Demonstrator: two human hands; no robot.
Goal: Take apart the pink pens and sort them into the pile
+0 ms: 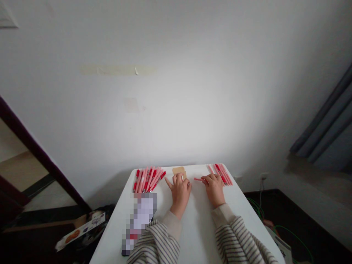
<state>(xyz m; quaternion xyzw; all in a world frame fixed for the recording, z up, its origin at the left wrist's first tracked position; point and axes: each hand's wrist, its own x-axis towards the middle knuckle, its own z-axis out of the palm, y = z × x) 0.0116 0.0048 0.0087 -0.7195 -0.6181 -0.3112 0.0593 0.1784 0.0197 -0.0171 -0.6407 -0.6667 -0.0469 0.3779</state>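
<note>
My left hand [180, 189] is over the near edge of a small tan pad [178, 170] at the back of the white table. Its little finger sticks out to the left, while the other fingers bend down close to the thumb. A tiny whitish bit shows between them, too small to name. A slim pink-red pen [198, 179] points left from the closed fingers of my right hand [215, 189]. Left of my hands lies a bunch of pink and red pens [147, 179]. Several more pens [224, 173] lie in a row just beyond my right hand.
A blurred-out, long flat object [141, 216] rests on the table [196, 234] beside my left sleeve. The wall [176, 121] stands right behind the table. Green cables [257, 209] and a box lie on the floor to the right, with clutter [82, 231] at the lower left.
</note>
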